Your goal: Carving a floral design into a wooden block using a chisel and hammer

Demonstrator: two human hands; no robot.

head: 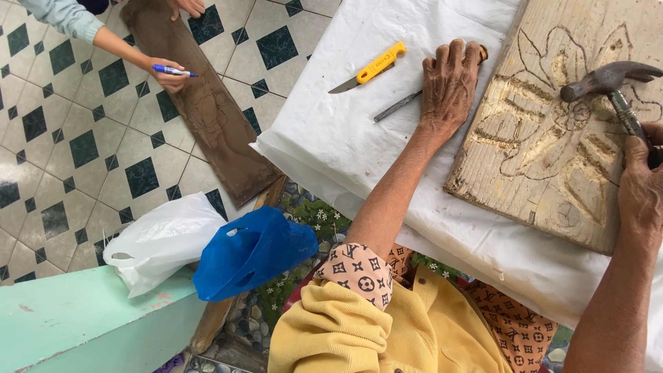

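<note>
The carved wooden board (552, 138) lies on white paper sheeting (345, 131), and everything else sits around it. Its pale face bears a gouged flower with long petals. The person's right hand (641, 186) is at the board's near right edge, fingers curled tight around the handle of a claw hammer (608, 83), whose dark metal head hangs above the middle of the flower. The left hand (450, 83) rests just left of the board, palm down, fingers bent over the wooden-handled end of a chisel (400, 105); the chisel's steel shaft pokes out from under the hand, pointing away from the board. Farther left of the board, on the same sheeting, lies a yellow-handled knife (369, 69) with its blade bare. Well to the left of the board, on the tiled floor, a dark plank (200, 103) stretches out, and another person's hand (166, 74) pinches a blue marker (171, 70) over it. Below the sheeting's left corner sit a blue plastic bag (255, 252) and a white plastic bag (162, 238), touching.
</note>
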